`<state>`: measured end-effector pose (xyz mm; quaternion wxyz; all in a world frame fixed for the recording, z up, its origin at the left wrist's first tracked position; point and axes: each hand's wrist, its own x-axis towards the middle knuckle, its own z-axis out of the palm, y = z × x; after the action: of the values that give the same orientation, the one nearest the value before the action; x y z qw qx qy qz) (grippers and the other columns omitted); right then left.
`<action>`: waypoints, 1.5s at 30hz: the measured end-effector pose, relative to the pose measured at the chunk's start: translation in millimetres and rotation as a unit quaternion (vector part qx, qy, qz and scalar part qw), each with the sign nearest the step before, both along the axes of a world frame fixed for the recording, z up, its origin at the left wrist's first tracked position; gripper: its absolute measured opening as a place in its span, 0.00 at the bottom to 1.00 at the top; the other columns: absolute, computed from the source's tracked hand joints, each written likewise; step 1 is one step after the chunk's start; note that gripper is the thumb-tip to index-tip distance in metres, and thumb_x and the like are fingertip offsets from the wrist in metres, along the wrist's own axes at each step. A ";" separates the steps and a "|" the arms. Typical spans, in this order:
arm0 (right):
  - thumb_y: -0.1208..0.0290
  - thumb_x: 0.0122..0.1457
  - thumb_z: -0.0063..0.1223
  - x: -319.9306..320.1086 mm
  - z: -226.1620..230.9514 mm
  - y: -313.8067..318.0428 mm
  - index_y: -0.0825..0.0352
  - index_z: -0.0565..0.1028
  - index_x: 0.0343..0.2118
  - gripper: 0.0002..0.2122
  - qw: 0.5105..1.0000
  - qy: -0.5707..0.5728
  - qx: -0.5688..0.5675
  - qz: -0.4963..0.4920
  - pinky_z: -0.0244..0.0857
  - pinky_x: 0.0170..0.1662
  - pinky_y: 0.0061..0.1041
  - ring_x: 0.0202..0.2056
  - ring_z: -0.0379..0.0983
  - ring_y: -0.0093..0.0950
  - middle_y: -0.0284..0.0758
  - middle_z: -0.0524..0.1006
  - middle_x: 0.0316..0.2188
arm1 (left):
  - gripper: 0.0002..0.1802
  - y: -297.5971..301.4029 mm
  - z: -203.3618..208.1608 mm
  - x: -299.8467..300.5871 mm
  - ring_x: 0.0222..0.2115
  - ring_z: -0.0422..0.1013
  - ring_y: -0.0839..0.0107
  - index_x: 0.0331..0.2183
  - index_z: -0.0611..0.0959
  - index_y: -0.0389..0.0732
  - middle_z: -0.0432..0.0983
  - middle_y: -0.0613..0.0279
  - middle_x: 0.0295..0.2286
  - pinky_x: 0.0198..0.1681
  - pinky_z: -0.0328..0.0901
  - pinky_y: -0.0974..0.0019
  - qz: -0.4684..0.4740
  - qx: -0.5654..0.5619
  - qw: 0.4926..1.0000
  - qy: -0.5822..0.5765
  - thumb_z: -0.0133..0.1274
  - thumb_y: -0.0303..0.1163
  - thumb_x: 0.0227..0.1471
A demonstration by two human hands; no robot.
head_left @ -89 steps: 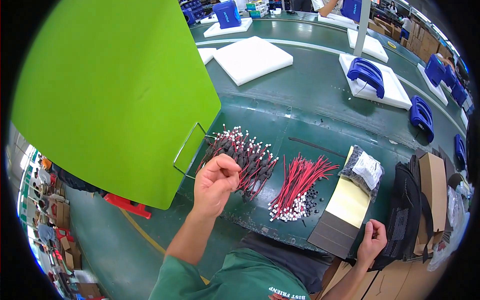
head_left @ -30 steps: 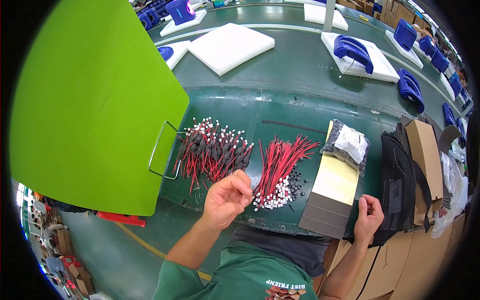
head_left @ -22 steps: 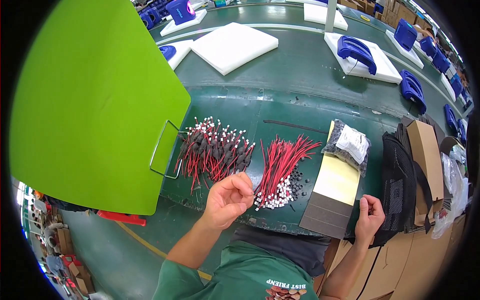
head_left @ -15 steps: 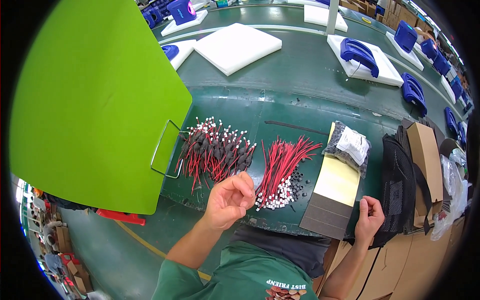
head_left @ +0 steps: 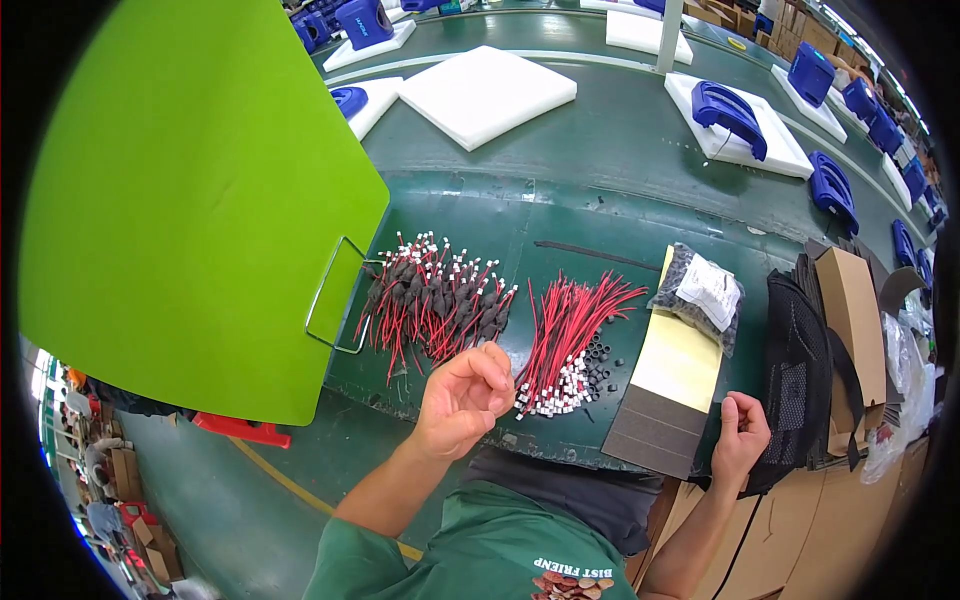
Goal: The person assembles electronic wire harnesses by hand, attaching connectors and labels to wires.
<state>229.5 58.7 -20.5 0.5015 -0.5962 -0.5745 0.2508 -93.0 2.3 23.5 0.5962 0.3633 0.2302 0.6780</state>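
Note:
My left hand (head_left: pixel 462 402) hovers at the near edge of the bench, between two piles of wires. Its fingers are curled toward the thumb; whatever they may hold is hidden. My right hand (head_left: pixel 740 438) is closed beside the right edge of a foam sheet (head_left: pixel 655 428) with dark strips and a pale yellow part. On the left lie red wires with black wrapped middles and white connectors (head_left: pixel 435 300). To the right of that pile is a bundle of plain red wires (head_left: pixel 570 325), white connectors toward me. Small black rings (head_left: pixel 598 365) lie scattered beside it.
A clear bag of black parts (head_left: pixel 698 298) sits on the sheet's far end. At left stands a large green panel (head_left: pixel 200 210) with a wire handle. Beyond runs a conveyor with white foam boards (head_left: pixel 487 95) and blue housings (head_left: pixel 728 115). A black mesh bag (head_left: pixel 795 370) stands at right.
Both hands keep nearly the same pose. The whole view has shifted slightly, and the white foam boards on the conveyor sit a little farther right.

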 end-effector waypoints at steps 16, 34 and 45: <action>0.75 0.52 0.52 1.0 -3.1 0.9 0.72 0.72 0.28 0.05 1.000 0.009 -0.002 -0.002 0.53 0.26 0.12 0.22 0.58 0.13 0.25 0.68 0.21 | 0.15 -1.5 -13.3 0.3 0.23 0.59 0.78 0.27 0.71 0.36 0.58 0.63 0.27 0.25 0.54 0.76 0.009 0.001 0.999 -0.048 0.45 0.12 0.31; 0.75 0.52 0.52 -0.1 -1.5 -0.2 0.71 0.72 0.28 0.05 1.000 0.011 -0.003 -0.009 0.52 0.25 0.11 0.21 0.57 0.12 0.24 0.67 0.20 | 0.17 -12.0 -27.5 6.9 0.14 0.66 0.70 0.27 0.77 0.39 0.68 0.64 0.16 0.19 0.61 0.70 0.256 0.012 0.725 0.639 0.63 0.38 0.34; 0.76 0.52 0.51 -1.1 -2.3 -2.9 0.72 0.72 0.27 0.04 1.000 0.027 0.008 -0.011 0.52 0.25 0.11 0.22 0.58 0.13 0.25 0.68 0.21 | 0.11 -34.3 -17.8 4.7 0.16 0.68 0.83 0.28 0.76 0.34 0.75 0.62 0.22 0.19 0.62 0.79 0.165 -0.097 0.819 0.542 0.59 0.21 0.37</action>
<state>228.4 55.8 -22.8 0.5243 -0.5913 -0.5564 0.2568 -88.3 -32.0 5.7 0.2868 0.5692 0.6367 0.4340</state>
